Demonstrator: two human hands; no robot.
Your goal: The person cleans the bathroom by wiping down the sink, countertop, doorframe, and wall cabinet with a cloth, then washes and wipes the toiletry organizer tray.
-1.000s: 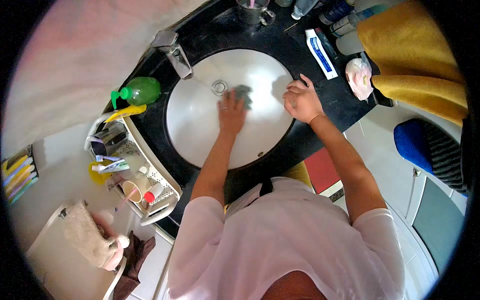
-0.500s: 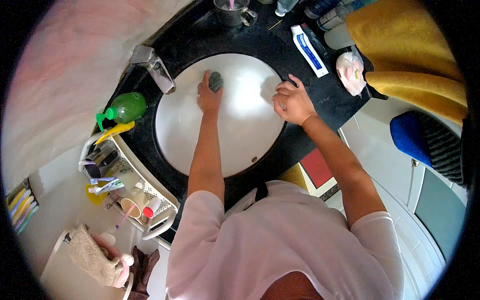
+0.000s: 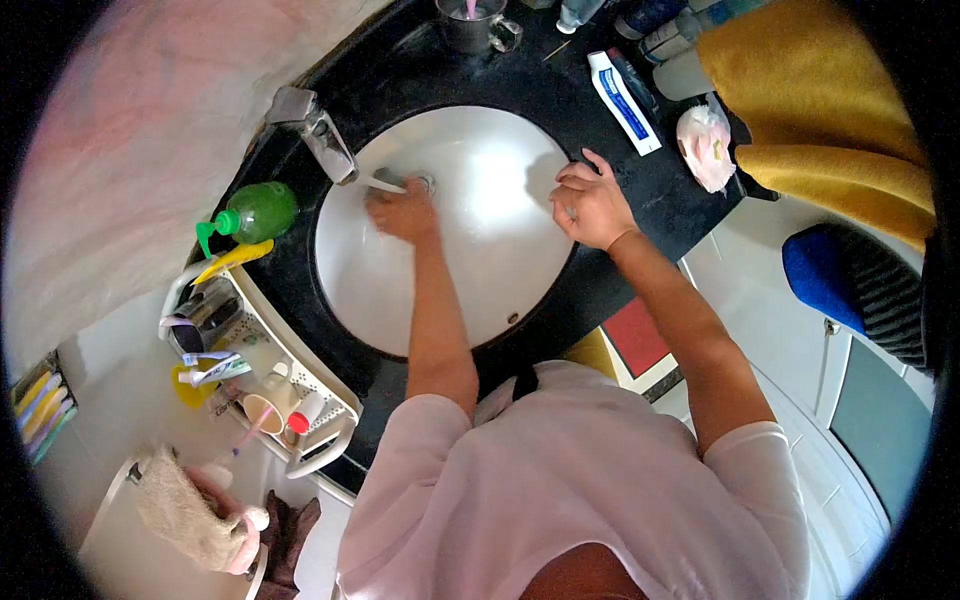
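Note:
A white oval sink basin [image 3: 480, 275] is set into the black counter. Inside it, near the tap, my left hand [image 3: 405, 213] is closed on a dark grey-green scouring pad [image 3: 384, 178], partly hidden by the fingers. A white streak that looks like running water [image 3: 385, 186] reaches from the metal tap [image 3: 318, 135] to this hand. The round metal drain [image 3: 426, 184] shows just beside the fingers. At the basin's right edge is my right hand [image 3: 598, 210], its fingers loosely bent and apart; a small greyish spot among them is unclear.
A green soap bottle [image 3: 262, 212] stands left of the basin, above a white basket [image 3: 310, 385] of toiletries. A toothpaste tube [image 3: 624, 103] lies at upper right, near a crumpled pinkish-white item [image 3: 705, 147] and a yellow towel [image 3: 815, 90]. A cup [image 3: 470, 25] stands at the back.
My left hand has moved down and left with the pad, uncovering the drain. A water-like streak now shows below the tap. My right hand has barely moved.

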